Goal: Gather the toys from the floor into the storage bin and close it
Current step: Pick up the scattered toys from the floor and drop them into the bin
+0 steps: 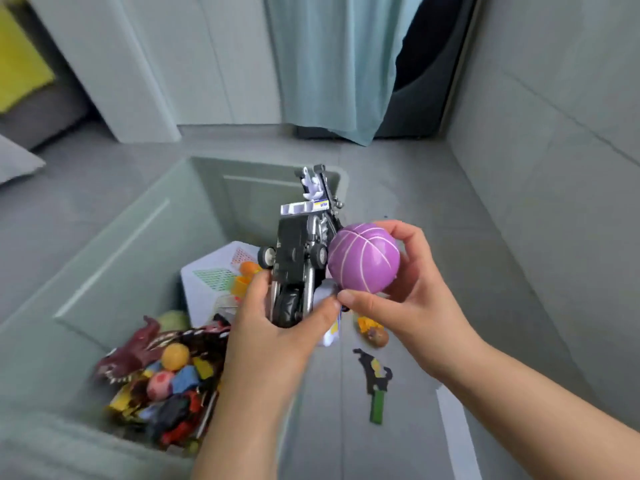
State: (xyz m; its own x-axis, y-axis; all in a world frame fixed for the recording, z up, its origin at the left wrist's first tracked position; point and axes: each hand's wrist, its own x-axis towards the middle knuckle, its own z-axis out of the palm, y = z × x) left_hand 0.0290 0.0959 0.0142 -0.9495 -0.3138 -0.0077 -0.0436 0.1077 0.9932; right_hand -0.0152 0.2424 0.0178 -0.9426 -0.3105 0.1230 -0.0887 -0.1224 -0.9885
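Toy truck is sitting stiff and knobbly in my left grip, clasped around its chassis; purple ball, probably light and slick, is resting cupped in my right grip. Storage bin is lying open just below my left grip.

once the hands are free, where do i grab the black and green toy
Likely its green handle, pinched from above across the width: the black and green toy lies flat on the floor, and its black end is jagged.
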